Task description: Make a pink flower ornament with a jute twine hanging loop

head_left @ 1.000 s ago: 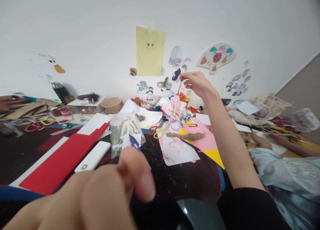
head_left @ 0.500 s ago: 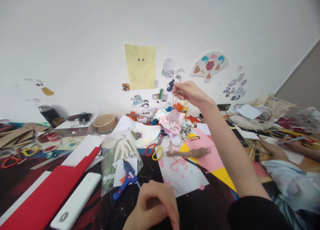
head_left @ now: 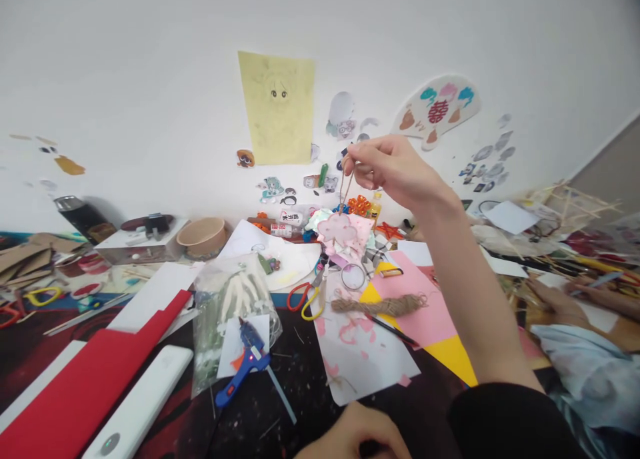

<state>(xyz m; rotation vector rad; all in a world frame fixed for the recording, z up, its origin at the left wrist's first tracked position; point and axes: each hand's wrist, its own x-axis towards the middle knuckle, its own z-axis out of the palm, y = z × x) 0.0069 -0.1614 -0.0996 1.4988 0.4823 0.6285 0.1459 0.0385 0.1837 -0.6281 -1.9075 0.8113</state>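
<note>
My right hand [head_left: 383, 166] is raised in front of the wall, thumb and fingertips pinched on a thin twine loop [head_left: 346, 189]. From the loop hangs a pale pink cloud-shaped pendant [head_left: 337, 231], with a light tassel [head_left: 324, 282] below it. Behind the pendant lie pink and pastel crumpled pieces, which partly blend with it. My left hand [head_left: 357, 436] rests low at the bottom edge, fingers loosely bent with a gap inside the curl. Nothing shows in it, though its fingertips are cut off by the frame.
A blue glue gun [head_left: 247, 359] lies on white paper over a plastic bag. Nearby are scissors [head_left: 305, 300], a twine bundle [head_left: 380, 304], pink paper [head_left: 415, 292], red card [head_left: 80, 379] and a white device [head_left: 140, 402]. Another person's hand [head_left: 560, 302] works at the right.
The pendant and my right hand appear larger and nearer, the pendant now turned more face-on. My left hand sits lower and farther right in view. The camera view has shifted slightly.
</note>
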